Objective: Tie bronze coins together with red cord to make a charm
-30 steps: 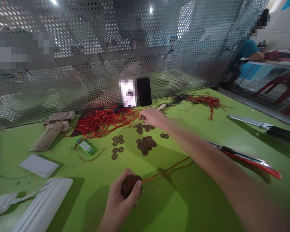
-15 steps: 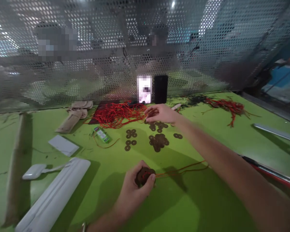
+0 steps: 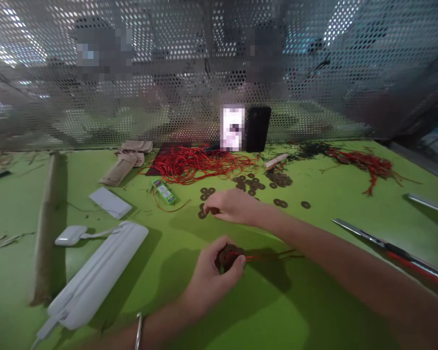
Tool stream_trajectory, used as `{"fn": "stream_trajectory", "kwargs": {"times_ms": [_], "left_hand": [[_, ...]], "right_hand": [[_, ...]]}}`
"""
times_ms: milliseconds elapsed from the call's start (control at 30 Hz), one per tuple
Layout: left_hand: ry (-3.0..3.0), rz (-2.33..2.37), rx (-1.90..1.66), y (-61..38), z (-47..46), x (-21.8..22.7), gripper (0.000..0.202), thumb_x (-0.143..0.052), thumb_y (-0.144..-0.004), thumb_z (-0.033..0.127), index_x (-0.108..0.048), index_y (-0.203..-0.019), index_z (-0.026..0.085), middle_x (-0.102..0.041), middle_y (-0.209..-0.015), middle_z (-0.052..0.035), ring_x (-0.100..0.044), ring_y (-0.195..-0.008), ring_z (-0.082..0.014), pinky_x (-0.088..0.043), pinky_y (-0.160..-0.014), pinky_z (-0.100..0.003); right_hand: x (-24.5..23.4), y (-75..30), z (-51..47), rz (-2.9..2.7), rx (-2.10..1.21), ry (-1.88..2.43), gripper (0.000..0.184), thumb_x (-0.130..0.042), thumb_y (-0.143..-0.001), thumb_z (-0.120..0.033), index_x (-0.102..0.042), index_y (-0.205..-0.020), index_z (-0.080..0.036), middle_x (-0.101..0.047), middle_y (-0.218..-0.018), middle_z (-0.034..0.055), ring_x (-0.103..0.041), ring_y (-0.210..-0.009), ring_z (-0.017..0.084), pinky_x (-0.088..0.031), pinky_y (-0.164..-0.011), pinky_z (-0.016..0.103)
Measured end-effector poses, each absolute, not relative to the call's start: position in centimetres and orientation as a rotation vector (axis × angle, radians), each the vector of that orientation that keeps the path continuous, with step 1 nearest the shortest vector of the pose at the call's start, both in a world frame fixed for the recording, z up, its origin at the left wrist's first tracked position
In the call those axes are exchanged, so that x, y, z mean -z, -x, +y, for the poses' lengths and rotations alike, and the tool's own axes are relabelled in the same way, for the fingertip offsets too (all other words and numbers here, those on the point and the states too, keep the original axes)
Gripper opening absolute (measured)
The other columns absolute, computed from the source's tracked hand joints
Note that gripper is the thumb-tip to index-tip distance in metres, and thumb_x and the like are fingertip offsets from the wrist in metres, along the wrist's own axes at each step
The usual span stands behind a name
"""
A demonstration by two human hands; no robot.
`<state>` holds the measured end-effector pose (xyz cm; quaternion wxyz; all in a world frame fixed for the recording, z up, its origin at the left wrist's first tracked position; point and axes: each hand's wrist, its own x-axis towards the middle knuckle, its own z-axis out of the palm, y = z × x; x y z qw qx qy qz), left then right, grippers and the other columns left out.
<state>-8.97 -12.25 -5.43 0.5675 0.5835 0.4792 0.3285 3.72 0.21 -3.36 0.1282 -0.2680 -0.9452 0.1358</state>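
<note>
My left hand (image 3: 213, 277) is closed around a small stack of brown holed coins (image 3: 229, 254) with a red cord (image 3: 270, 256) trailing from it to the right. My right hand (image 3: 233, 206) hovers just above the green table, fingers pinched on a single brown coin (image 3: 213, 211). Loose coins (image 3: 253, 184) lie scattered behind it, and a few more coins (image 3: 205, 192) sit just left of the fingertips. A tangle of red cords (image 3: 193, 164) lies further back.
A lit phone (image 3: 233, 128) and a dark phone (image 3: 257, 129) lean on the perforated metal screen (image 3: 131, 73). A white case (image 3: 95, 274), a white pod (image 3: 70, 235), a green packet (image 3: 164, 191), beige pouches (image 3: 126, 160), a red-handled blade (image 3: 394, 249) and more cords (image 3: 361, 163) lie around.
My right hand has pulled back from the far coin pile toward me and now pinches one coin. The left hand keeps its stack. The view has swung to the left.
</note>
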Motion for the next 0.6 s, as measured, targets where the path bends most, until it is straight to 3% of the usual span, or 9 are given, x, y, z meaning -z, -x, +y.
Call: {"fn": "stream_trajectory", "kwargs": {"times_ms": [200, 400, 600], "left_hand": [[-1.382, 1.128, -0.772, 8.9, -12.2, 5.1, 0.020, -0.055, -0.077, 0.032, -0.044, -0.068, 0.017, -0.044, -0.056, 0.0039, -0.040, -0.045, -0.0069, -0.031, -0.043, -0.020], [-1.378, 1.110, -0.751, 9.0, -12.2, 5.5, 0.020, -0.055, -0.078, 0.032, -0.045, -0.070, 0.017, -0.045, -0.059, 0.0040, -0.040, -0.046, -0.0064, -0.031, -0.045, -0.020], [-1.374, 1.106, -0.739, 9.1, -12.2, 5.5, 0.018, -0.054, -0.079, 0.031, -0.047, -0.072, 0.016, -0.044, -0.060, 0.0037, -0.040, -0.047, -0.0063, -0.032, -0.045, -0.020]], "right_hand": [[3.5, -3.7, -0.1, -2.735, -0.518, 0.751, 0.022, -0.061, -0.076, -0.009, -0.064, -0.095, -0.018, -0.068, -0.089, 0.0018, -0.059, -0.075, 0.013, -0.035, -0.061, 0.021], [3.1, -4.1, 0.5, -2.783, -0.472, 0.783, 0.019, -0.062, -0.079, -0.021, -0.065, -0.097, -0.018, -0.069, -0.088, 0.0035, -0.060, -0.076, 0.016, -0.036, -0.059, 0.023], [1.4, -8.9, 3.7, -2.667, -0.392, 1.245, 0.022, -0.057, -0.073, -0.009, -0.068, -0.089, -0.019, -0.069, -0.082, 0.0021, -0.061, -0.071, 0.014, -0.039, -0.060, 0.023]]}}
